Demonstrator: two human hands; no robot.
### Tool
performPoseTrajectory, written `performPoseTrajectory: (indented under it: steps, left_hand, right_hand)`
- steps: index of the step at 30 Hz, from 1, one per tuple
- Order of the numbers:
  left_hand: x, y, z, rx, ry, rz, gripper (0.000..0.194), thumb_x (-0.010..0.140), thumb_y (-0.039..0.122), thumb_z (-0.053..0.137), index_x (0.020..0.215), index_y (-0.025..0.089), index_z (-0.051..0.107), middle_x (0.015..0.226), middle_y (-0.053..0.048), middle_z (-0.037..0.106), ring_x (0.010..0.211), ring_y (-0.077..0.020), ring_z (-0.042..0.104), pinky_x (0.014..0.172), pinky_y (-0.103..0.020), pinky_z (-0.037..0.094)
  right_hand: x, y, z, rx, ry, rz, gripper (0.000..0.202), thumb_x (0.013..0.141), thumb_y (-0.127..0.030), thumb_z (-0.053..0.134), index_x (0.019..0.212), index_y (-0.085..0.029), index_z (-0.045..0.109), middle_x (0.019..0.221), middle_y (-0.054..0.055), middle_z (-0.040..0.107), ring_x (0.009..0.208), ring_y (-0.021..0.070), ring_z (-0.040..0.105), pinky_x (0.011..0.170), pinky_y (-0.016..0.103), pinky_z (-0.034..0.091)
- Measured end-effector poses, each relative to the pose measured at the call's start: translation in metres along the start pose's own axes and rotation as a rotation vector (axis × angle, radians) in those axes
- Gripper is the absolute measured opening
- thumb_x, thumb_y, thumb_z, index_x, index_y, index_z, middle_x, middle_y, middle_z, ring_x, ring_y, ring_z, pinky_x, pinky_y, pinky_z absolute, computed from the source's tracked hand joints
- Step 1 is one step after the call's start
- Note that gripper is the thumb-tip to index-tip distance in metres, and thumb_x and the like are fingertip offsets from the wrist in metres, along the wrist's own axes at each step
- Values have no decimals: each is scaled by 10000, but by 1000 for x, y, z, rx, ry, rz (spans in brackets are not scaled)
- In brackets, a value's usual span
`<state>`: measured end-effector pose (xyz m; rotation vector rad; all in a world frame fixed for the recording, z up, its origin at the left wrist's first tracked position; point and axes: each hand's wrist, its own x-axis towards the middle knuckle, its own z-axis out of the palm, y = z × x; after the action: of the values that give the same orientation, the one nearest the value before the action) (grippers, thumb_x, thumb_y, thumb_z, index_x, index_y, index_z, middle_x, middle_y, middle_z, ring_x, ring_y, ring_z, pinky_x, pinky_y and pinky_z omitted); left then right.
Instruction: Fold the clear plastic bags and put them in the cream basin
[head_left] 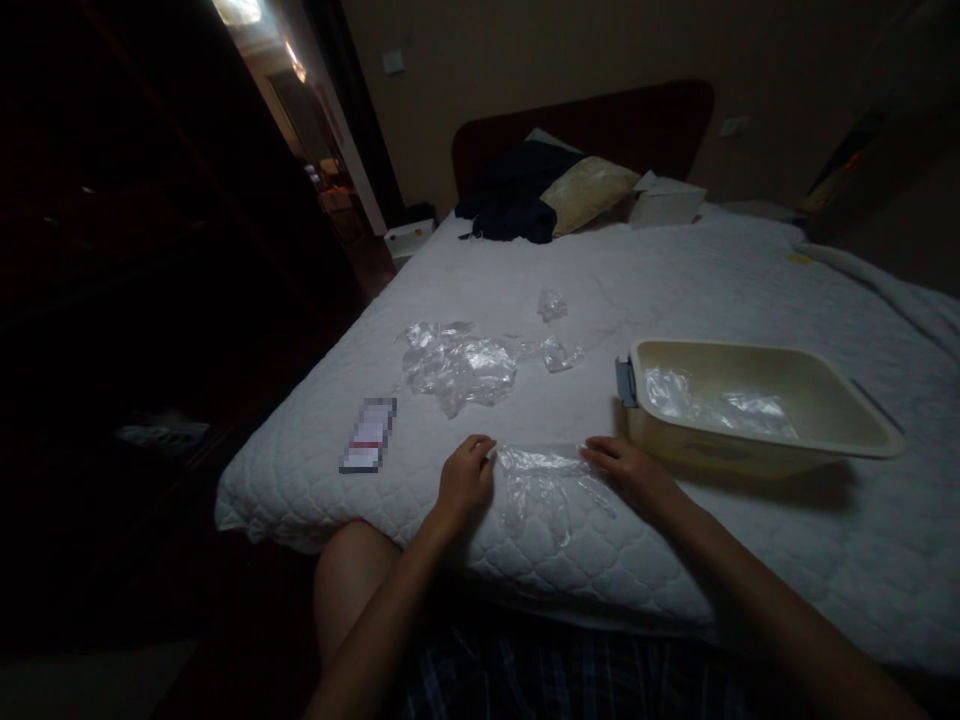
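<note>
A clear, thin disposable plastic glove (541, 485) lies near the front edge of the bed, its finger-like parts spread toward me. My left hand (469, 478) pinches the left end of its straight top edge. The right end of that edge is pinched by my right hand (619, 468), so the edge is stretched between both hands. Farther back lies a loose heap of crumpled clear plastic (469, 365), with smaller crumpled pieces (553, 304) beyond it. To the right of my right hand stands a cream plastic bin (750, 455) holding more clear plastic (757, 410).
The bed (750, 270) has a white quilted cover. A blurred-out phone-like object (368, 436) lies at left. Dark cloth (517, 190), a beige pillow (592, 193) and a white box (666, 203) sit by the headboard (600, 125). My knee (352, 575) touches the front edge.
</note>
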<state>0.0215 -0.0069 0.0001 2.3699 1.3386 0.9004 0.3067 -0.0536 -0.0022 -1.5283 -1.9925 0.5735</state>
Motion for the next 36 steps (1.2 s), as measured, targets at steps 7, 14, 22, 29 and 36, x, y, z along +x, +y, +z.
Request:
performPoseTrajectory:
  steps: [7,14,22,29,36]
  left_hand:
    - [-13,-9,4,161,-188,385,251,812,127,467,1027,189,581,1181,-109,547,1138,-246,458,916,-434,393]
    - [-22,-25,19,147,-104,374,261,829,141,450,1056,184,569,1204,-122,532,1161,-241,444,926,-430,405]
    - [-22,-22,18,119,-87,362,264,822,135,458,1047,205,576,1202,-106,538,1157,-232,454,934,-442,409]
    - [-22,-26,20,147,-95,352,275,825,165,471,1072,235,571,1206,-90,539,1167,-227,443,930,-443,412]
    - [-23,-25,19,20,-80,306,287,806,151,504,1064,253,578,1198,-80,547,1163,-221,448,928,-452,408]
  right_hand:
    - [0,1,8,-138,-48,-102,320,790,-141,454,1068,-220,592,1160,118,561,1047,257,491,923,424,315]
    - [2,-3,2,26,94,53,284,780,-175,429,994,-188,615,1051,90,605,978,225,537,866,364,391]
    - [45,-68,22,238,94,154,217,782,-287,440,842,-169,612,768,51,640,676,157,570,635,257,424]
    - [67,-80,62,-21,-146,296,179,741,-245,480,685,-150,622,738,77,652,685,166,555,610,249,358]
    - [56,-38,33,162,-114,483,169,660,-183,542,493,-167,519,533,52,584,591,159,552,543,241,359]
